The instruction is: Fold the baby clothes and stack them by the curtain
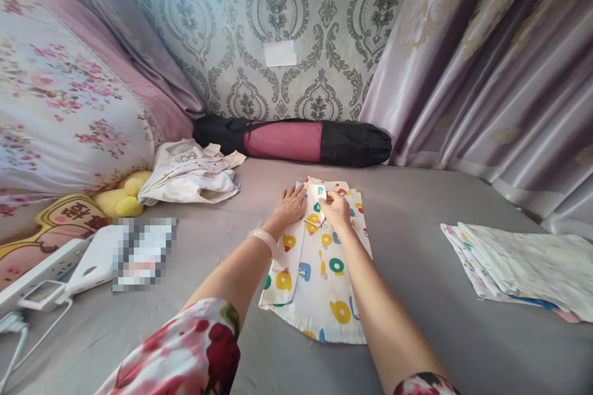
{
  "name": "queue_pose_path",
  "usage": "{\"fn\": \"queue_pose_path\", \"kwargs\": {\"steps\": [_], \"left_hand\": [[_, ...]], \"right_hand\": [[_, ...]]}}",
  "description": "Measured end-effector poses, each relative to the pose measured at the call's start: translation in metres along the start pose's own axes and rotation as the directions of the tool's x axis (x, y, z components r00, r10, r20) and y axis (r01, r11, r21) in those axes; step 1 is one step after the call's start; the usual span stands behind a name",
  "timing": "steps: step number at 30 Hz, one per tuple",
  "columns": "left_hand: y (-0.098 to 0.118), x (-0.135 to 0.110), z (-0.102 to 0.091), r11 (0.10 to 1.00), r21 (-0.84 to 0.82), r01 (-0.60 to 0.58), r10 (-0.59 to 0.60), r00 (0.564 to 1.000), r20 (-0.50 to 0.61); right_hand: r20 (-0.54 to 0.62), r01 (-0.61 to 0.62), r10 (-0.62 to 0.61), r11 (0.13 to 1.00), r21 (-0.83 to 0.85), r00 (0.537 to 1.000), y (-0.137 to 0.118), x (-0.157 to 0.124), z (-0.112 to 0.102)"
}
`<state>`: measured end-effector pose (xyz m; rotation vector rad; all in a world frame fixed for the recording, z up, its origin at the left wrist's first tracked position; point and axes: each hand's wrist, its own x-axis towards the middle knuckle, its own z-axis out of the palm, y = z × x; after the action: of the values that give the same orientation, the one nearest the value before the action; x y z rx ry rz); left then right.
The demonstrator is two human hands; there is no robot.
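A small white shirt [324, 315] with yellow, green and blue prints lies on the grey bed sheet [208, 345], its left side folded inward in a long strip. My left hand [293, 203] rests flat on its upper left edge with fingers stretched out. My right hand [336, 208] pinches the shirt's collar near the top middle, thumb and fingers closed on the cloth. The collar's pointed flap hangs just left of those fingers. Buttons run down the front of the shirt below my hands.
A rolled mat in a black and pink bag [282, 141] lies against the wall. Crumpled white clothing [192, 173] sits at the back left. Folded clothes [523, 265] are stacked on the right. A power strip [46, 268], a white charger [99, 259] and a yellow plush toy [130, 194] are at left.
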<state>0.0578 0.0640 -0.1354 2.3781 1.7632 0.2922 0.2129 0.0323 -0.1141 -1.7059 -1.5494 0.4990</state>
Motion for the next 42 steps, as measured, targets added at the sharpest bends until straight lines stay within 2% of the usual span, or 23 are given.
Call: {"fn": "queue_pose_path", "kwargs": {"steps": [5, 9, 15, 21, 25, 30, 34, 37, 42], "left_hand": [[-0.002, 0.0, 0.001, 0.997, -0.075, -0.005, 0.002, 0.999, -0.035], [-0.012, 0.004, 0.006, 0.973, -0.233, -0.008, -0.02, 0.993, -0.116], [-0.028, 0.012, 0.012, 0.848, -0.524, -0.072, -0.089, 0.957, -0.276], [-0.026, 0.007, 0.004, 0.774, -0.629, -0.076, -0.132, 0.952, -0.278], [-0.021, 0.004, -0.001, 0.839, -0.541, -0.058, -0.076, 0.972, -0.223], [-0.011, -0.001, -0.005, 0.97, -0.241, -0.025, 0.009, 0.998, -0.07], [-0.002, -0.002, -0.003, 0.998, -0.041, -0.043, 0.043, 0.999, 0.002], [-0.002, 0.0, 0.001, 0.999, -0.023, -0.036, 0.037, 0.999, 0.005], [-0.005, 0.003, 0.006, 0.998, -0.054, -0.041, 0.041, 0.999, -0.006]], "right_hand": [[0.025, 0.16, -0.161, 0.987, 0.017, 0.987, -0.002, -0.001, 0.008], [0.086, 0.237, -0.234, 0.971, -0.018, 0.968, -0.003, -0.004, 0.013], [0.169, 0.336, -0.317, 0.937, -0.095, 0.933, -0.012, -0.015, 0.013], [0.237, 0.419, -0.371, 0.886, -0.199, 0.898, -0.016, -0.021, 0.012], [0.238, 0.431, -0.378, 0.871, -0.238, 0.895, -0.017, -0.022, 0.014], [0.196, 0.406, -0.362, 0.871, -0.276, 0.911, -0.021, -0.023, 0.013], [0.116, 0.347, -0.327, 0.882, -0.32, 0.938, -0.016, -0.022, 0.014], [0.111, 0.322, -0.303, 0.869, -0.375, 0.947, -0.01, -0.023, 0.018], [0.22, 0.264, -0.176, 0.836, -0.481, 0.959, -0.003, -0.027, 0.023]]}}
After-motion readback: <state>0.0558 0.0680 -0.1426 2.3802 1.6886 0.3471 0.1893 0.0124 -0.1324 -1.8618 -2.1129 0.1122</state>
